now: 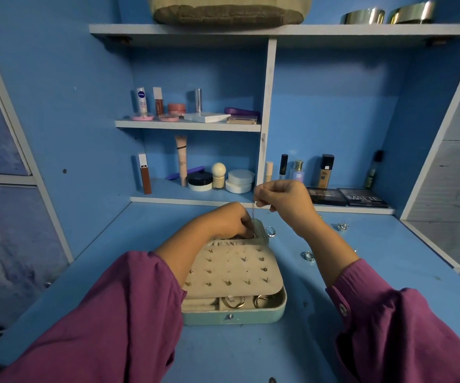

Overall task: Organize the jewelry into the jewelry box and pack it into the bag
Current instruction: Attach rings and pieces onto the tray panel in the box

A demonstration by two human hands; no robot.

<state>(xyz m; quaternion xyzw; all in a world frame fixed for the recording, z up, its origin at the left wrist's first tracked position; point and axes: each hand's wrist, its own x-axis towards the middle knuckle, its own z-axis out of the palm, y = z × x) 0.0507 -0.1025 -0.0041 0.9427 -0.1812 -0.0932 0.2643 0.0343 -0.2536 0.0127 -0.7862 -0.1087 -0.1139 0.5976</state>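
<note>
Thin chain [253,217] held vertical: top pinched by right hand [281,200], directly above jewelry box [234,317] on counter [320,341]. Lower end guided by left hand [231,221], fingers curled at box's rear edge.

On the upper small shelf in front of me, a white tube [141,102] carries a round blue badge reading "NIVEA". On the lower ledge to my right, a black makeup palette [362,197] says "MATTE" in large pale letters, and a small lilac bottle [298,173] shows "SB". Other labels are too small for me to read.
</note>
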